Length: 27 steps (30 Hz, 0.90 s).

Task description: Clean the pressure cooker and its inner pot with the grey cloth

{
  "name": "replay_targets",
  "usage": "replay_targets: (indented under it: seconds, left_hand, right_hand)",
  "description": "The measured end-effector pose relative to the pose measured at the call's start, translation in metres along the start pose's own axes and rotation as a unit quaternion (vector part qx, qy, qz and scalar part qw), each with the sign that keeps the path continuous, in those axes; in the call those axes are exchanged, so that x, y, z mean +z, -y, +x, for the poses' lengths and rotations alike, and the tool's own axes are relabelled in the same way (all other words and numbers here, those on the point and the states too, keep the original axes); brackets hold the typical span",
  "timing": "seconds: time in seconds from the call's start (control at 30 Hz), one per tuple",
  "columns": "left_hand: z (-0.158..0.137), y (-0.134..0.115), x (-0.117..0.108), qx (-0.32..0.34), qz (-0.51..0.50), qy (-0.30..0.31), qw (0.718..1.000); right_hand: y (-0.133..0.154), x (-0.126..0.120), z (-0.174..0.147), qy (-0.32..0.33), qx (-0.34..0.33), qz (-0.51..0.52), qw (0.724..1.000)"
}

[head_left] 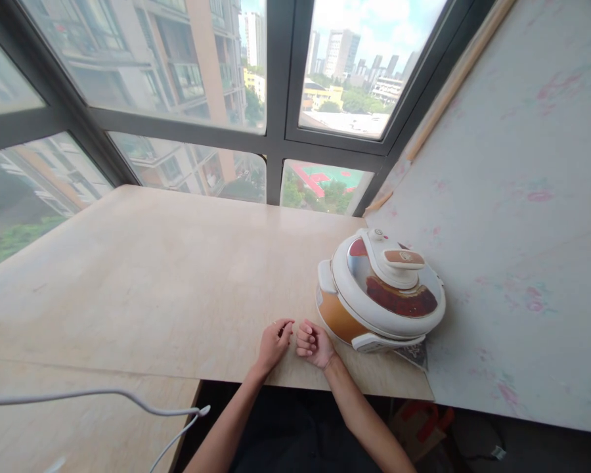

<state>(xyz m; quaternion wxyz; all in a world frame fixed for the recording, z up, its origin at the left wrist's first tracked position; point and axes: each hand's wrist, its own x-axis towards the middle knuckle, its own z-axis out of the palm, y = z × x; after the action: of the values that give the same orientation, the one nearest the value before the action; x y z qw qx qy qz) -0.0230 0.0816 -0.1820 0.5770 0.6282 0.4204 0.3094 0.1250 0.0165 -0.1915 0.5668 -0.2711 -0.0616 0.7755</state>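
Observation:
My left hand (274,345) rests at the front of the wooden counter (167,282), fingers curled, nothing visible in it. A thin ring seems to sit on one finger. Just to its right, a small gap apart, my right hand (316,345) lies turned with its palm side up and fingers folded in, holding nothing I can see. Close beside the right hand stands a white and orange electric pressure cooker (342,302) with its lid on. The cooker's lid carries a brown-topped handle (404,258).
Grey-framed windows (276,79) border the counter's far and left sides. A flowered wall (522,230) rises on the right. White cables (103,393) cross the lower left surface. Under the front edge at right is a bag with red handles (418,420).

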Motion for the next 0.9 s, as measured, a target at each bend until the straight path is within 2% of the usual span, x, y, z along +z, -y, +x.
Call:
replay_targets:
  seconds: [0.4,0.67,0.9]
  left_hand:
    - [0.001,-0.001,0.001,0.017,0.018,0.024,0.999]
    - [0.005,0.002,0.004,0.029,-0.019,0.021,0.999]
    - [0.004,-0.001,0.011,0.057,-0.072,0.006,0.996]
  right_hand:
    - [0.006,0.005,0.008,-0.009,0.060,0.005,0.998]
    - [0.005,0.004,0.009,-0.041,0.092,-0.010,0.995]
    - [0.009,0.007,0.003,-0.037,0.128,-0.028,0.991]
